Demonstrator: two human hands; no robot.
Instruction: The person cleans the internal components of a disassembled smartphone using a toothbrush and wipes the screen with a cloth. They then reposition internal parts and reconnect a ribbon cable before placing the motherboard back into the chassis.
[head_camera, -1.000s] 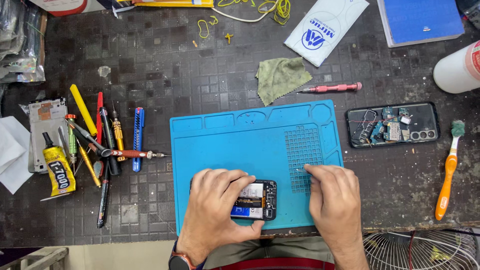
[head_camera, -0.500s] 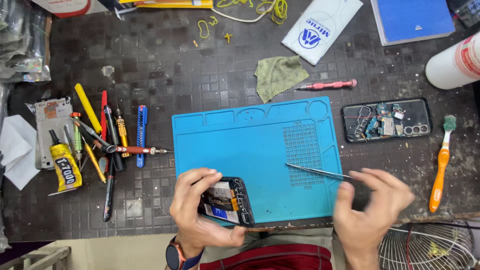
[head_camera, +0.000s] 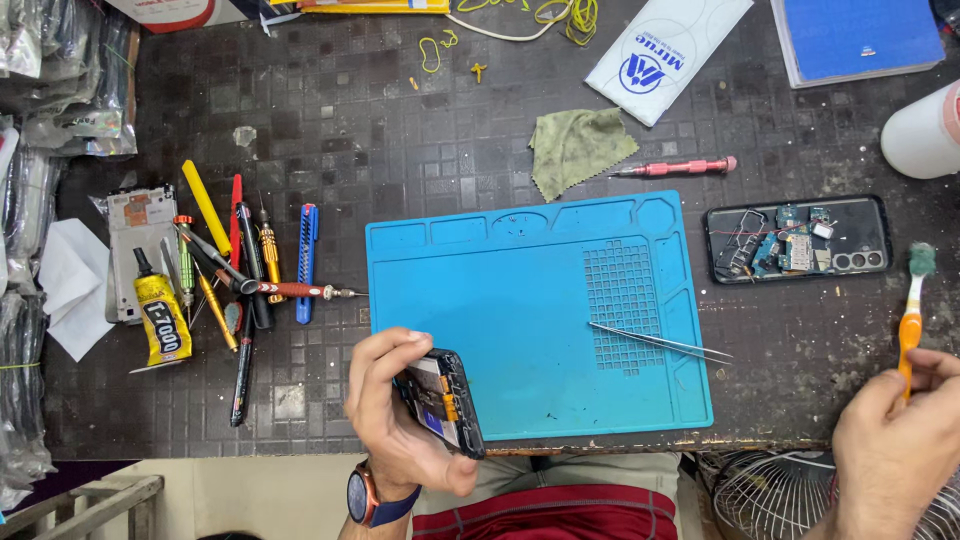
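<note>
My left hand (head_camera: 395, 420) grips an opened black phone (head_camera: 443, 400), tilted on its edge, at the near left corner of the blue work mat (head_camera: 520, 290). My right hand (head_camera: 895, 440) is at the table's near right edge, fingers closing round the handle of an orange toothbrush (head_camera: 910, 325) with a green head. Metal tweezers (head_camera: 660, 343) lie loose on the mat's grid area.
A black phone back shell with circuit parts (head_camera: 795, 240) lies right of the mat. A pink screwdriver (head_camera: 675, 167) and green cloth (head_camera: 575, 145) lie behind it. Screwdrivers, a blue cutter (head_camera: 305, 260) and a yellow glue tube (head_camera: 162, 320) crowd the left. A wire fan guard (head_camera: 770, 495) sits below right.
My right hand left the phone, laid the tweezers on the mat and moved right to the toothbrush. My left hand lifted and tilted the phone toward the mat's near left corner.
</note>
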